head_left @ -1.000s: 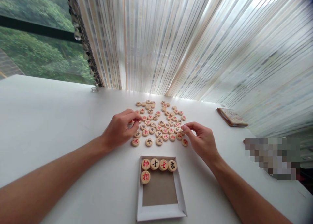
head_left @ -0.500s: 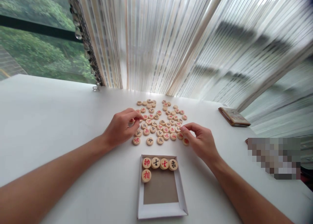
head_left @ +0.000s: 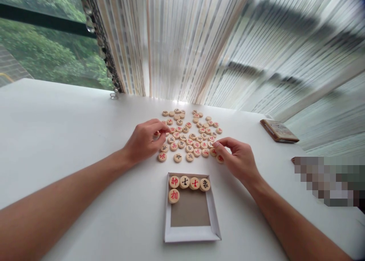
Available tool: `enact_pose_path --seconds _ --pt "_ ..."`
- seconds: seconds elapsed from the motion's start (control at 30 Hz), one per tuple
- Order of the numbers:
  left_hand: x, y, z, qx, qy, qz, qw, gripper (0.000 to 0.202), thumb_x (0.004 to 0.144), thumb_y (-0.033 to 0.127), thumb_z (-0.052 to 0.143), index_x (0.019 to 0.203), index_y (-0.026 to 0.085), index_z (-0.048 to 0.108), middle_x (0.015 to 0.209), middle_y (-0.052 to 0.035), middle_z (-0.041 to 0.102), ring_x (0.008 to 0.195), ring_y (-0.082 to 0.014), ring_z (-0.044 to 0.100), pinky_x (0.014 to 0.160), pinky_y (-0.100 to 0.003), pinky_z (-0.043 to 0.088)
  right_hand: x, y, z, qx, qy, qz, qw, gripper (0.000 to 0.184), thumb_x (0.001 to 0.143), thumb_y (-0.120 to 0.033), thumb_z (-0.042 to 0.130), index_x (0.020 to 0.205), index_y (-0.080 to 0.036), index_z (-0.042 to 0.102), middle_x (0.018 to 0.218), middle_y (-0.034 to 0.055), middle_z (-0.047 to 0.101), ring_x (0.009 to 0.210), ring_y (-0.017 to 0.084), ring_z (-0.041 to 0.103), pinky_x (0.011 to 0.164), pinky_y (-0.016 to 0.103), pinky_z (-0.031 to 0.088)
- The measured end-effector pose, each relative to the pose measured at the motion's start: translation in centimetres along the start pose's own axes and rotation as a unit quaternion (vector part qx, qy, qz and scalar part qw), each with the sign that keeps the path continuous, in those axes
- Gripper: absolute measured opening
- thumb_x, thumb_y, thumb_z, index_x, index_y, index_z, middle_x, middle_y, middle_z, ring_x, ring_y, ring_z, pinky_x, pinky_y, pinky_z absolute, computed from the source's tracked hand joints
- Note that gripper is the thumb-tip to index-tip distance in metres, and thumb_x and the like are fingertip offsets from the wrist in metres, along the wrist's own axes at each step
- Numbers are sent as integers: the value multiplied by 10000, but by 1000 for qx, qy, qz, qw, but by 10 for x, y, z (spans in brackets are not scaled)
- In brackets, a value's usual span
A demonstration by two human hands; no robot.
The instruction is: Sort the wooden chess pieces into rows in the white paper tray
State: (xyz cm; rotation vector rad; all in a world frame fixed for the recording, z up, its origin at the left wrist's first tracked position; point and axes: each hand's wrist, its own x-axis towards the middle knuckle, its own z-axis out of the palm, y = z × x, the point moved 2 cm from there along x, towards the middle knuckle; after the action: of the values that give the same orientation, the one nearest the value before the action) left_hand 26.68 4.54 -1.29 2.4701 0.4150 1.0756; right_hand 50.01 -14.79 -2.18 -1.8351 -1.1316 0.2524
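Many round wooden Chinese chess pieces [head_left: 189, 148] with red or black characters lie spread on a white table; some show blank faces. My left hand [head_left: 148, 141] is at the left edge of the spread, thumb and index finger apart, nothing visible between them. At the right edge hovers my right hand [head_left: 238, 156], fingers loosely curved, thumb tip close beside a black-marked piece [head_left: 210, 144]. Nearer to me lies a shallow white box [head_left: 194, 234] with a brown-grey bottom. A row of several pieces lines its far side, with one red-marked piece [head_left: 173, 196] below at the left.
A brown-edged flat box [head_left: 279, 131] lies at the table's right rear. Further right, a blurred-out patch [head_left: 327, 183] hides part of the scene. String curtains [head_left: 176, 44] hang along the far table edge, with a beaded tieback [head_left: 114, 94] at the left.
The whole view has shifted, so the table's contents appear slightly higher and further right. Both hands keep nearly the same place over the pieces. The box holds the same pieces.
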Motion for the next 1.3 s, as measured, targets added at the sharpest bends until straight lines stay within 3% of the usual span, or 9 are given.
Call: enact_pose_path --seconds 0.6,0.87,1.3 --pt "1 1 1 2 -5 -3 1000 197 891 105 572 922 150 761 900 -58 763 789 -172 705 748 -284 526 0 -1 0 -5 -2 -8 1000 364 918 -523 720 860 -169 781 790 76 767 664 193 640 566 285 478" --pt "1 0 1 6 -7 -7 1000 192 895 126 571 917 160 758 898 -55 763 809 -184 718 760 -294 535 -1 1 2 16 -11 12 1000 388 906 -547 735 871 -163 779 753 67 749 566 162 589 493 273 445" --pt "1 -1 2 1 -8 -4 1000 193 889 122 574 915 158 761 894 -56 762 804 -184 714 751 -293 531 0 2 2 12 -14 5 1000 378 912 -537 733 863 -166 778 750 68 748 591 167 597 522 278 466"
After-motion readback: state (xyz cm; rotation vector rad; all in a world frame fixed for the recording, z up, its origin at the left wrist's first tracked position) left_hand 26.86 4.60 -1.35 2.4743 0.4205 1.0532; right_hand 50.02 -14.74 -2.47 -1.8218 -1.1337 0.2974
